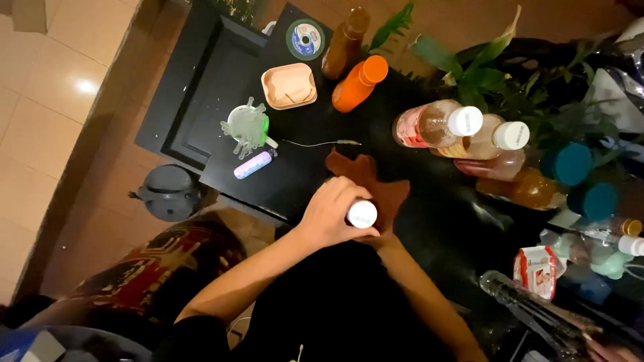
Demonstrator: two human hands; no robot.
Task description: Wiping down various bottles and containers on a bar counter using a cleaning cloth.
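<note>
Left hand (330, 213) wrapped around a white-capped bottle (361, 214), only the cap showing, body hidden by fingers. Right hand mostly hidden beneath it, grip impossible to tell. Bottle over a brown star-shaped mat (373, 182) on the black table (302, 175). Beyond, an orange bottle (359, 83), beige tray (289, 86), thin brush (322, 143)

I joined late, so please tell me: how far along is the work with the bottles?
Done: nothing visibly finished. In hand: the left hand grips a white round cap above the brown leather-like piece; the right hand is hidden. Left: the two white-capped clear bottles lie untouched.
</note>
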